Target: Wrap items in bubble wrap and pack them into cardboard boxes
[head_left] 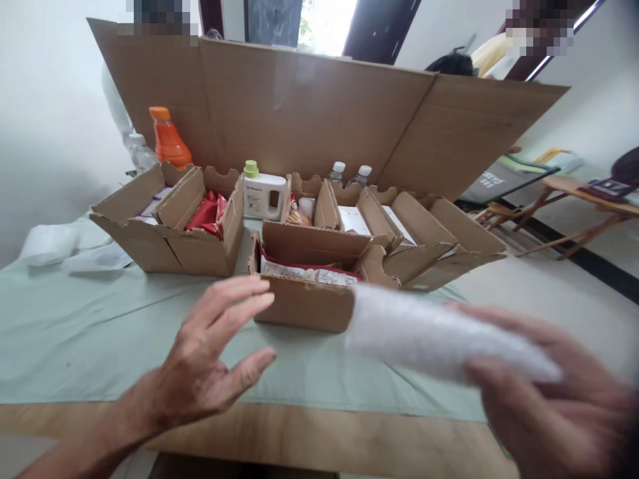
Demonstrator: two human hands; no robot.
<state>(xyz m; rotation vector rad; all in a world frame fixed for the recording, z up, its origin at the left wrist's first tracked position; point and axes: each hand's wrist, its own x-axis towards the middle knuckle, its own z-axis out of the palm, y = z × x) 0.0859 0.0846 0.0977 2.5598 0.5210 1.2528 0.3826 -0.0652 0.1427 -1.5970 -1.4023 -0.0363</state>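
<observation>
My right hand (544, 379), blurred at the right, is closed on a white bubble-wrap pouch (424, 332), gripped by its right end. The pouch points left over the table, its far end beside the front cardboard box (304, 305). What the pouch may contain is hidden. My left hand (214, 352) hovers over the cloth with its fingers apart and nothing in them, left of that box. Inside the front box lies a white patterned packet (309, 271) with a dark red edge.
More cardboard boxes stand behind: left ones hold red packets (207, 213), right ones white boxes (353, 219). A white jug (263, 195), an orange bottle (170, 140) and clear bottles line the back before a tall cardboard panel (309, 106). Folded bubble wrap (50, 243) lies far left.
</observation>
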